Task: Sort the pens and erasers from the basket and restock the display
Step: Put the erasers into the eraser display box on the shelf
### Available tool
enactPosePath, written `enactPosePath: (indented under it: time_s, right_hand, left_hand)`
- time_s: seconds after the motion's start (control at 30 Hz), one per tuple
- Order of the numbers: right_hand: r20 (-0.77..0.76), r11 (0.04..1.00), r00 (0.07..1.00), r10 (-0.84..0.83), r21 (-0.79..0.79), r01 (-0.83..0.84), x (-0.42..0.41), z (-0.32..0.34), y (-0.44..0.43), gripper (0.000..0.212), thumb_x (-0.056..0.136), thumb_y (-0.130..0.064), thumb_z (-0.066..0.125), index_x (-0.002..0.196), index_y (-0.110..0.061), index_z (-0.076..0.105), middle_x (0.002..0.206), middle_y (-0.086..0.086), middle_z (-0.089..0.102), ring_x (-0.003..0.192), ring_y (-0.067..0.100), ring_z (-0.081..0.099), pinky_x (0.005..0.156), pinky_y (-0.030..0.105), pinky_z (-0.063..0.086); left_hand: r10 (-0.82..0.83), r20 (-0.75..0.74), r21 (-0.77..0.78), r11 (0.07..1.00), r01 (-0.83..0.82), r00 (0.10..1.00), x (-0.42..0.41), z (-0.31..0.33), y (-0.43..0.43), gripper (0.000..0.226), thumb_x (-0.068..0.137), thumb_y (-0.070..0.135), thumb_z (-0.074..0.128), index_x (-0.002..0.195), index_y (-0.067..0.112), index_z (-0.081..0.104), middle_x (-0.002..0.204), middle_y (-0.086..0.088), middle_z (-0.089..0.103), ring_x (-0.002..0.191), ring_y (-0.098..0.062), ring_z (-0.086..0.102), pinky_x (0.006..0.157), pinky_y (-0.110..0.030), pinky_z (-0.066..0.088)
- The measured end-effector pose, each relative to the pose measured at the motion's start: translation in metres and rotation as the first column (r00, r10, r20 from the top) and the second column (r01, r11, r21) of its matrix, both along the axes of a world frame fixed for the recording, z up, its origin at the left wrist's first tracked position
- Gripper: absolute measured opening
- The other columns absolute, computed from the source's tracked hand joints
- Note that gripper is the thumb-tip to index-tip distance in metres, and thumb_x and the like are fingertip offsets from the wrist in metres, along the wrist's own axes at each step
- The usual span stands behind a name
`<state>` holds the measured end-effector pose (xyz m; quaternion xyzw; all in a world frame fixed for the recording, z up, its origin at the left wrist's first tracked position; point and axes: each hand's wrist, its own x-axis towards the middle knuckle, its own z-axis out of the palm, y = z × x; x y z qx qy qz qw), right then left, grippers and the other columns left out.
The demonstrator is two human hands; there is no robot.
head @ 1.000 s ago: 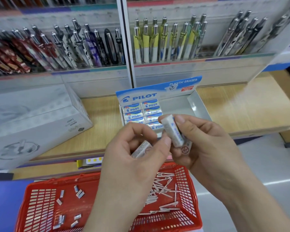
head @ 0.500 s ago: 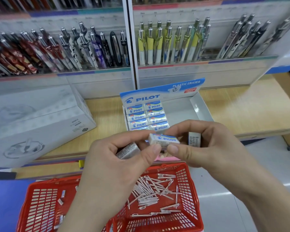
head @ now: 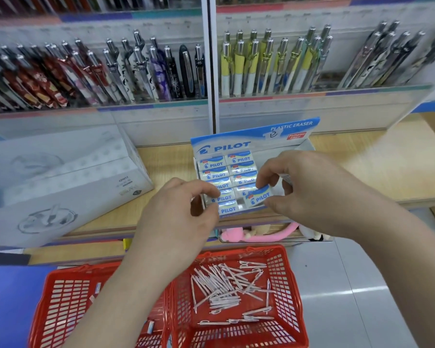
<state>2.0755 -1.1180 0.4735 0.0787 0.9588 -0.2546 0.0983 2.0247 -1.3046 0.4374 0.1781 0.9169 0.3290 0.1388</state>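
The right hand [head: 312, 193] is pinching an eraser [head: 261, 196], tilted, over the front of the display box [head: 256, 133], in its right column. The left hand [head: 175, 216] is curling at the box's front-left corner; whether it is gripping anything, I cannot tell. Pens [head: 226, 285] are lying in the basket [head: 293, 292] below.

Left hand [head: 181, 209] curled, right hand [head: 312, 187] pinching.

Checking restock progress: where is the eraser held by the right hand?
Head view, centre: the eraser is pinched by the right hand, tilted over the front right of the display box.
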Motion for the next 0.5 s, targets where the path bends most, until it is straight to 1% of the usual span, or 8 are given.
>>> enactPosePath:
  time_s: [0.07,0.17,0.23,0.3,0.37,0.4,0.5]
  right_hand:
    - [0.047,1.0,0.999,0.002,-0.001,-0.001,-0.006,0.0,-0.001,0.02,0.077,-0.016,0.067,0.088,-0.032,0.062,0.073,-0.014,0.052,0.062,-0.003,0.045,0.059,0.006,0.037]
    - [0.11,0.999,0.994,0.013,-0.035,-0.01,-0.011,-0.001,-0.002,0.022,0.078,-0.015,0.065,0.091,-0.033,0.066,0.08,-0.009,0.06,0.067,0.001,0.049,0.059,0.008,0.038]
    - [0.133,0.997,0.991,0.004,-0.08,0.006,-0.012,0.0,-0.001,0.018,0.081,-0.02,0.066,0.092,-0.035,0.068,0.08,-0.01,0.061,0.067,0.001,0.052,0.06,0.007,0.039]
    - [0.142,0.995,0.99,-0.009,-0.102,0.023,-0.013,0.001,0.001,0.012,0.086,-0.026,0.064,0.091,-0.035,0.069,0.082,-0.011,0.063,0.066,-0.001,0.052,0.057,0.006,0.039]
    - [0.145,0.995,0.989,-0.04,-0.089,0.053,-0.014,-0.002,0.001,0.012,0.086,-0.022,0.064,0.088,-0.033,0.068,0.083,-0.011,0.065,0.064,-0.001,0.053,0.052,0.009,0.038]
    - [0.136,0.994,0.988,-0.068,-0.07,0.078,-0.015,-0.004,0.0,0.011,0.085,-0.02,0.066,0.085,-0.031,0.066,0.081,-0.011,0.065,0.064,0.0,0.053,0.053,0.013,0.039]
    - [0.083,0.992,0.988,-0.128,0.018,0.127,-0.017,-0.01,-0.005,0.017,0.077,-0.018,0.071,0.072,-0.026,0.057,0.076,-0.012,0.06,0.069,0.004,0.052,0.054,0.019,0.04]
  left_hand:
    - [0.007,-0.007,-0.005,1.0,-0.007,1.0,-0.001,-0.001,0.001,0.013,0.081,0.031,0.064,0.089,0.042,0.065,0.086,0.016,0.053,0.082,0.006,0.05,0.066,-0.005,0.034]
    - [0.023,-0.022,0.006,1.0,-0.022,1.0,-0.002,-0.004,0.001,0.014,0.082,0.028,0.064,0.091,0.039,0.068,0.086,0.017,0.053,0.082,0.006,0.05,0.068,-0.003,0.034]
    - [0.033,-0.025,0.012,0.999,-0.032,0.999,-0.002,-0.005,0.001,0.014,0.083,0.027,0.064,0.091,0.037,0.069,0.086,0.016,0.054,0.082,0.005,0.051,0.068,-0.002,0.034]
    - [0.041,-0.023,0.024,0.999,-0.041,0.999,-0.002,-0.006,0.002,0.015,0.084,0.025,0.063,0.092,0.036,0.069,0.087,0.016,0.055,0.084,0.006,0.052,0.067,-0.002,0.034]
    - [0.048,-0.021,0.033,0.998,-0.047,0.999,-0.003,-0.007,0.002,0.015,0.085,0.024,0.062,0.092,0.035,0.07,0.088,0.016,0.055,0.088,0.007,0.051,0.067,-0.001,0.034]
    - [0.05,-0.019,0.04,0.998,-0.049,0.999,-0.003,-0.008,0.002,0.016,0.085,0.023,0.061,0.091,0.035,0.069,0.088,0.016,0.056,0.089,0.008,0.05,0.067,-0.002,0.035]
    - [0.054,-0.007,0.061,0.997,-0.053,0.999,-0.003,-0.009,0.003,0.015,0.084,0.022,0.061,0.088,0.035,0.069,0.084,0.015,0.054,0.083,0.006,0.051,0.065,-0.003,0.035]
